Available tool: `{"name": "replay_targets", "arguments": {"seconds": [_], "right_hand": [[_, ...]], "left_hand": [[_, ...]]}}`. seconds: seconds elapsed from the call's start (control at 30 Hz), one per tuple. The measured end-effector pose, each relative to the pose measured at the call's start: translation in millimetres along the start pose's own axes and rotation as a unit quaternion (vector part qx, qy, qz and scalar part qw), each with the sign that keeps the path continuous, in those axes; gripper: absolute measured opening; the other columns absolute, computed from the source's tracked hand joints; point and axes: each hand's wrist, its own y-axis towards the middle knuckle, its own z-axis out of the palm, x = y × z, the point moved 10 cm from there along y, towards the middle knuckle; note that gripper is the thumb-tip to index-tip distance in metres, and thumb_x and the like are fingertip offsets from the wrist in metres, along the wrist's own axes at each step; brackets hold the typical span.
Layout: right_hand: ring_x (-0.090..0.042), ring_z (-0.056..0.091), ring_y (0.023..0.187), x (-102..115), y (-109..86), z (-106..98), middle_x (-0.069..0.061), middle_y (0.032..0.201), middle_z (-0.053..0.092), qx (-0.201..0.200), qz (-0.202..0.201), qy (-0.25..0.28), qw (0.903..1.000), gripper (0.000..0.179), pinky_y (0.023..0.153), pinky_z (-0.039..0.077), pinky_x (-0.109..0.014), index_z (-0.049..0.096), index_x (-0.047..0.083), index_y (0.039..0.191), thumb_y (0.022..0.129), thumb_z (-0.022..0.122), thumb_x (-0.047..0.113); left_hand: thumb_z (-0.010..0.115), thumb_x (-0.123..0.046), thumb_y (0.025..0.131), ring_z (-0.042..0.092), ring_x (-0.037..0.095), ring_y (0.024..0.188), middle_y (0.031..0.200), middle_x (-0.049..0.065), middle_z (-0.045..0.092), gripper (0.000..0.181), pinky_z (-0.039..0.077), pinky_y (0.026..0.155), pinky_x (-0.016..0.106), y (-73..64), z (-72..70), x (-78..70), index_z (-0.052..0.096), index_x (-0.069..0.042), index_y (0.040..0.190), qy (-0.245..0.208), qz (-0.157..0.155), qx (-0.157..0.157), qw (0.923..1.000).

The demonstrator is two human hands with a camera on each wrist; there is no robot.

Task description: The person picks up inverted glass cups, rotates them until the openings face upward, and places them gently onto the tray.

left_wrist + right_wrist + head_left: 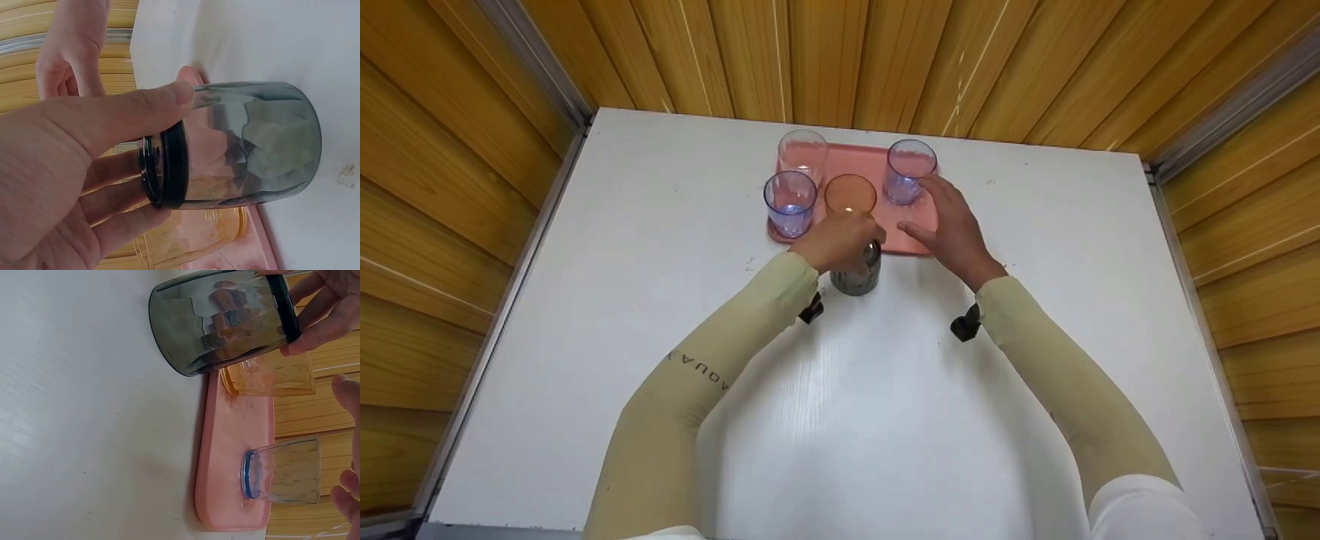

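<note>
My left hand (pixel 840 241) grips a smoky grey tumbler (pixel 253 143) near its dark rim, thumb on one side and fingers on the other. In the head view this grey tumbler (pixel 856 281) is at the near edge of a pink tray (pixel 859 157). Loosely bent, my right hand (pixel 954 231) holds nothing beside a clear bluish tumbler (pixel 905 187) on the tray's right side. In the right wrist view a gap separates the right fingers (pixel 344 486) from that bluish tumbler (pixel 281 469).
An amber tumbler (pixel 850 193) stands mid-tray, just beyond my left hand. At the tray's left are a blue tumbler (pixel 790 214) and, behind it, a colourless one (pixel 802 146). White tabletop (pixel 840 420) surrounds the tray; wood-patterned walls (pixel 825 60) border it.
</note>
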Motion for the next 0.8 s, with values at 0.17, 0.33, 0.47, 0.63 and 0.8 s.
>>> {"name": "replay_targets", "arguments": {"seconds": [0.17,0.33,0.47,0.63,0.8], "right_hand": [[-0.021,0.029,0.145,-1.8,-1.9,2.0,-0.005,0.155,0.033,0.001,0.002,0.007,1.0,0.077,0.118,0.032,-0.042,0.036,0.016,0.147,0.084,0.072,0.041],[-0.021,0.029,0.145,-4.2,-3.8,5.3,-0.002,0.156,0.032,0.012,0.013,0.006,0.9998,0.078,0.117,0.033,-0.041,0.034,0.018,0.148,0.084,0.073,0.04],[-0.02,0.029,0.145,-6.5,-4.6,8.7,-0.001,0.155,0.032,0.027,0.023,0.004,0.9994,0.08,0.117,0.032,-0.041,0.033,0.018,0.148,0.084,0.072,0.043],[-0.02,0.032,0.143,-6.2,-5.3,11.6,-0.001,0.152,0.037,0.043,0.021,0.008,0.9988,0.078,0.117,0.033,-0.041,0.034,0.018,0.147,0.083,0.073,0.043],[-0.019,0.034,0.142,-6.2,-6.2,14.1,-0.001,0.151,0.038,0.051,0.017,0.01,0.9985,0.078,0.116,0.035,-0.04,0.034,0.021,0.147,0.083,0.073,0.042]], "left_hand": [[0.078,-0.012,0.081,0.064,0.019,0.111,0.124,0.0,0.067,0.048,0.053,0.097,0.038,-0.1,0.7,0.6,0.065,-0.022,0.126,-0.003,-0.004,0.002,1.0],[0.078,-0.013,0.08,0.064,0.019,0.109,0.124,0.0,0.067,0.048,0.053,0.097,0.038,0.0,1.1,0.7,0.065,-0.022,0.126,-0.005,-0.008,0.002,0.9999],[0.079,-0.014,0.08,0.064,0.019,0.108,0.123,0.001,0.067,0.048,0.053,0.097,0.039,0.2,0.9,-0.3,0.066,-0.022,0.125,-0.002,-0.007,0.001,1.0],[0.08,-0.014,0.079,0.064,0.02,0.108,0.121,0.001,0.068,0.048,0.052,0.098,0.038,0.8,-0.1,-2.1,0.066,-0.021,0.124,0.015,0.0,-0.005,0.9999],[0.08,-0.015,0.079,0.064,0.02,0.108,0.12,0.0,0.068,0.047,0.052,0.098,0.037,0.9,0.2,-2.2,0.066,-0.022,0.124,0.027,0.001,-0.004,0.9996]]}}
